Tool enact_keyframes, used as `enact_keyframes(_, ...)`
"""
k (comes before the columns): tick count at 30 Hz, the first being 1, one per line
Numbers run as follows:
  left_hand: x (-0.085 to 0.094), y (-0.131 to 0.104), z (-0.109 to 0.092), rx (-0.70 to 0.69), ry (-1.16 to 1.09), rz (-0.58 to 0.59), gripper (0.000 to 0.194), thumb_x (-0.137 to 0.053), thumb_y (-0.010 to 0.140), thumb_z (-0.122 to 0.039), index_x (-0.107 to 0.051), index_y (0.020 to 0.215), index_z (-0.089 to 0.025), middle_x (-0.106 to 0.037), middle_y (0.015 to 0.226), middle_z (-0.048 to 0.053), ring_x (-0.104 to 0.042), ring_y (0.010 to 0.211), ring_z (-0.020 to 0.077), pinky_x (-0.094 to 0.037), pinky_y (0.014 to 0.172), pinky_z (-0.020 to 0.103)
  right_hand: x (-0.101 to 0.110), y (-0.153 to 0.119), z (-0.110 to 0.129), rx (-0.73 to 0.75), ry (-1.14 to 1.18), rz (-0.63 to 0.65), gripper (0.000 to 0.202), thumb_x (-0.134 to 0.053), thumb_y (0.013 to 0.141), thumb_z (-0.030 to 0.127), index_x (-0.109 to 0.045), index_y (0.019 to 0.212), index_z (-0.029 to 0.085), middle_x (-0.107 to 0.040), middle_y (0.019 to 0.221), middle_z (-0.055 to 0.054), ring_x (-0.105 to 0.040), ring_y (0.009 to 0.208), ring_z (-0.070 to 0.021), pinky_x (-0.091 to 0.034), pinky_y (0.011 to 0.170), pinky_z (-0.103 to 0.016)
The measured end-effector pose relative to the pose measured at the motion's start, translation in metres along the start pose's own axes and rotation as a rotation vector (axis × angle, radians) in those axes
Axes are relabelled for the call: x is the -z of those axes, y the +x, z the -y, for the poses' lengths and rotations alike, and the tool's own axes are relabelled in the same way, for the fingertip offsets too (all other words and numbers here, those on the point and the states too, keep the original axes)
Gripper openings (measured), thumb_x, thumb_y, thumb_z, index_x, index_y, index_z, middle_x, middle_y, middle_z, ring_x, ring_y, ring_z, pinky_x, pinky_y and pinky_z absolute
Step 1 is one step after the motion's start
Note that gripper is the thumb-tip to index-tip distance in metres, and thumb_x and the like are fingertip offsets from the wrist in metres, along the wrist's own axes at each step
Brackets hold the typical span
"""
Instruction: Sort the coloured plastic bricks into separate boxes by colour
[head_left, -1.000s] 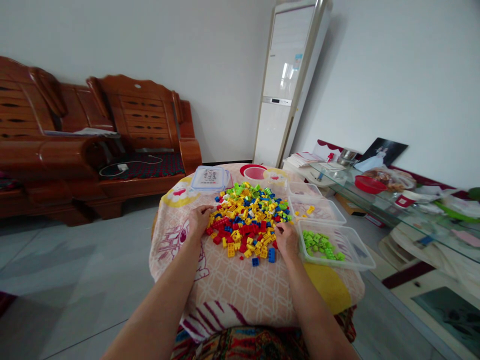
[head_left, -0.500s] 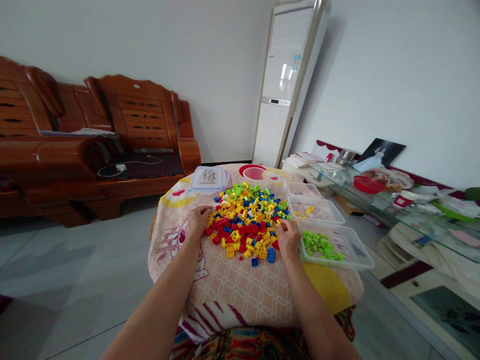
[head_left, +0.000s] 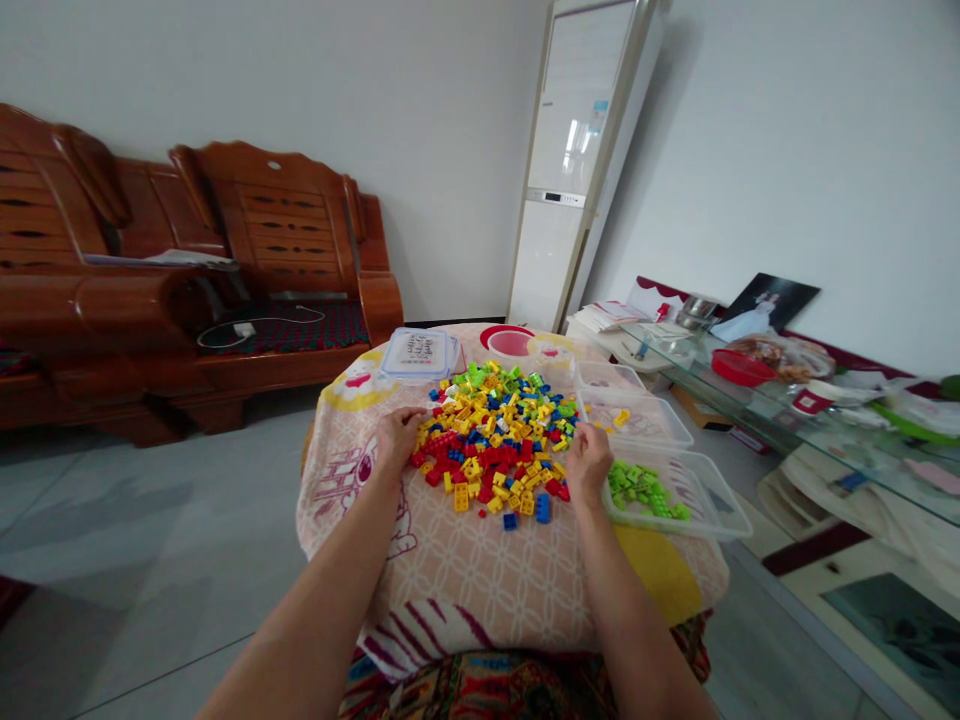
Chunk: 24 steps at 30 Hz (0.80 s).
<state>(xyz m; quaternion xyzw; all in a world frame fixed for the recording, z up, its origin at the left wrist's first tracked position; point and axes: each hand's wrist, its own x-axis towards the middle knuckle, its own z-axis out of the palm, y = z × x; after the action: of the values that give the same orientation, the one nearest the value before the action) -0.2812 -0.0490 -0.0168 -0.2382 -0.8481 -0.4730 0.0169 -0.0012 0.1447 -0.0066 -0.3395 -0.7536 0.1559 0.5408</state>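
A heap of small toy building bricks (head_left: 495, 430) in red, yellow, blue, green and white lies in the middle of the cloth-covered table. At the left edge of the heap, my left hand (head_left: 397, 438) rests with bent fingers drawn together; what is in the fingertips, if anything, is hidden. My right hand (head_left: 590, 458) is at the right edge of the heap, thumb and fingers closed in a pinch. What it holds cannot be made out. Just right of it, a clear plastic tray (head_left: 716, 500) contains green bricks (head_left: 643, 490). Behind that, another clear tray (head_left: 671, 425) has a few yellow bricks (head_left: 621, 418).
A third clear tray (head_left: 622, 375) stands farther back. Plastic lids (head_left: 420, 355) lie at the back left, and a pink-and-red round container (head_left: 510, 343) at the back. A cluttered glass-topped stand (head_left: 757, 400) is to the right, a wooden sofa (head_left: 292, 230) to the left.
My right hand has moved slightly up and to the right, away from the heap toward the trays, its fingers closing more. My left hand has stayed in place.
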Motion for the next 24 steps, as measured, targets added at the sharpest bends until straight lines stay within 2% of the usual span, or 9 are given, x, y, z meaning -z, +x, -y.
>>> enact_keyframes(5,0.001,-0.001,0.0,0.008,-0.007,-0.005,0.034,-0.053,0.079,-0.032,-0.077,0.099,-0.019,-0.076,0.1,0.006,-0.067,0.089,0.0209,-0.05,0.082,0.028,-0.004,-0.022,0.011,0.132,-0.081,0.299,0.035,-0.04,0.09,0.016,-0.067,0.112,0.019,-0.068,0.11,-0.01,-0.061,0.1,-0.0206,-0.048,0.09,-0.033)
enact_keyframes(8,0.002,-0.002,-0.003,0.006,-0.001,-0.01,0.034,-0.053,0.079,-0.032,-0.077,0.099,-0.019,-0.076,0.099,0.006,-0.067,0.089,0.021,-0.05,0.082,0.029,-0.009,-0.02,0.008,0.22,-0.15,0.397,0.041,-0.042,0.087,0.011,-0.066,0.118,0.02,-0.067,0.117,-0.01,-0.059,0.106,-0.0221,-0.046,0.094,-0.034)
enact_keyframes(10,0.002,-0.003,-0.004,0.007,-0.002,-0.012,0.033,-0.053,0.079,-0.031,-0.077,0.099,-0.019,-0.076,0.099,0.006,-0.067,0.089,0.021,-0.05,0.082,0.029,-0.012,-0.018,0.005,0.265,-0.19,0.446,0.043,-0.043,0.086,0.009,-0.065,0.12,0.021,-0.068,0.114,-0.01,-0.058,0.105,-0.0231,-0.045,0.095,-0.035)
enact_keyframes(14,0.002,-0.002,-0.004,0.017,-0.019,-0.015,0.033,-0.053,0.078,-0.032,-0.077,0.098,-0.02,-0.076,0.096,0.006,-0.067,0.087,0.0207,-0.05,0.08,0.028,-0.013,-0.018,0.004,0.223,-0.224,0.446,0.039,-0.047,0.085,0.01,-0.068,0.115,0.021,-0.069,0.101,-0.01,-0.059,0.098,-0.0229,-0.046,0.088,-0.033)
enact_keyframes(19,0.001,-0.002,-0.002,0.017,-0.014,-0.012,0.033,-0.054,0.078,-0.032,-0.077,0.097,-0.019,-0.076,0.095,0.006,-0.067,0.086,0.0207,-0.049,0.079,0.028,-0.006,-0.022,0.006,0.1,-0.212,0.393,0.032,-0.052,0.084,0.015,-0.069,0.109,0.023,-0.069,0.1,-0.006,-0.061,0.092,-0.0196,-0.046,0.082,-0.029)
enact_keyframes(24,0.001,-0.001,-0.003,0.013,-0.007,-0.016,0.032,-0.054,0.078,-0.032,-0.077,0.097,-0.02,-0.076,0.096,0.006,-0.067,0.086,0.0212,-0.049,0.078,0.028,-0.003,-0.023,0.006,0.072,-0.151,0.367,0.023,-0.054,0.083,0.018,-0.07,0.099,0.023,-0.07,0.096,-0.005,-0.062,0.086,-0.0173,-0.046,0.079,-0.028)
